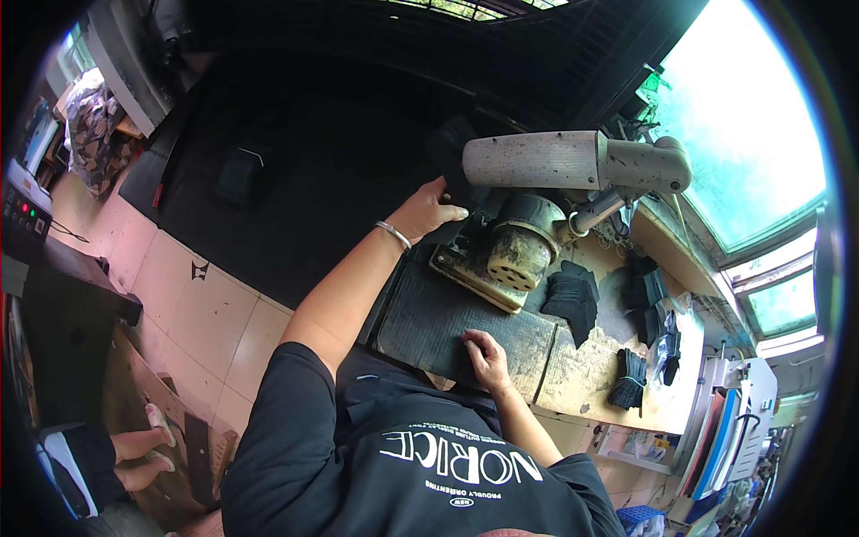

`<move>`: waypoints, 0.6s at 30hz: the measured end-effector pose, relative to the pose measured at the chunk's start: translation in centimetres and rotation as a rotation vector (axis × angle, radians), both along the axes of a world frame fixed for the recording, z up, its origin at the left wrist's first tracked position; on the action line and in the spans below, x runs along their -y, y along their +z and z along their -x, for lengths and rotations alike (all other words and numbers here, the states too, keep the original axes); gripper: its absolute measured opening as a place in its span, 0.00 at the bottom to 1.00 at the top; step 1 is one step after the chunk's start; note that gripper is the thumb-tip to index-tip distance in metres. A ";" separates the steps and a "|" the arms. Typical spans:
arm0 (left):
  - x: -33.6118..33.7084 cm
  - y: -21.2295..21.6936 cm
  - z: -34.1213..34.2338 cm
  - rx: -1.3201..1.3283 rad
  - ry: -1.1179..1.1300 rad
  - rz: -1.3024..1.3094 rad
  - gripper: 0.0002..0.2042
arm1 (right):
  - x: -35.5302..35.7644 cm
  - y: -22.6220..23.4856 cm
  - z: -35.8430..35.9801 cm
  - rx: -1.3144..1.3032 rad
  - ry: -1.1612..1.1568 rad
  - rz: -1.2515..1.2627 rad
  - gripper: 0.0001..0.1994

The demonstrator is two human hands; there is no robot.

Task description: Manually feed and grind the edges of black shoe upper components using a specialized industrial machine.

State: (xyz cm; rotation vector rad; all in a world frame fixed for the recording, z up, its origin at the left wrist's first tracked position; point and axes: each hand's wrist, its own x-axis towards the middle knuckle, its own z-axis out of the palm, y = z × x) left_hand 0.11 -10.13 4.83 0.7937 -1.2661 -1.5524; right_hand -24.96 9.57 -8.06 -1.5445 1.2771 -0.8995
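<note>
My left hand (428, 213) reaches forward over the black work surface, thumb and index finger spread apart. Its other fingers are hidden against the dark. Just beyond the fingertips is a dark flat piece (452, 148), too dim to make out; I see no clear grip on it. To the right of this hand stands a stained, pale machine with a round, perforated housing (521, 255) on a flat base. Closer to my body, my right hand (488, 360) rests loosely curled on the worn dark board (429, 336), with nothing visible in its fingers.
A ribbed pale housing (537, 161) on a jointed arm overhangs the machine. Black fabric stacks (573, 300) and a tied dark bundle (629, 380) lie on the right. A dark bundle (240, 177) sits on the left surface. Another person's legs (148, 447) show at lower left.
</note>
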 end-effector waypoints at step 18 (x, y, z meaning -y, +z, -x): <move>-1.3 -1.4 0.8 0.168 -0.064 0.083 0.24 | 0.0 0.1 0.0 -0.035 0.007 0.018 0.10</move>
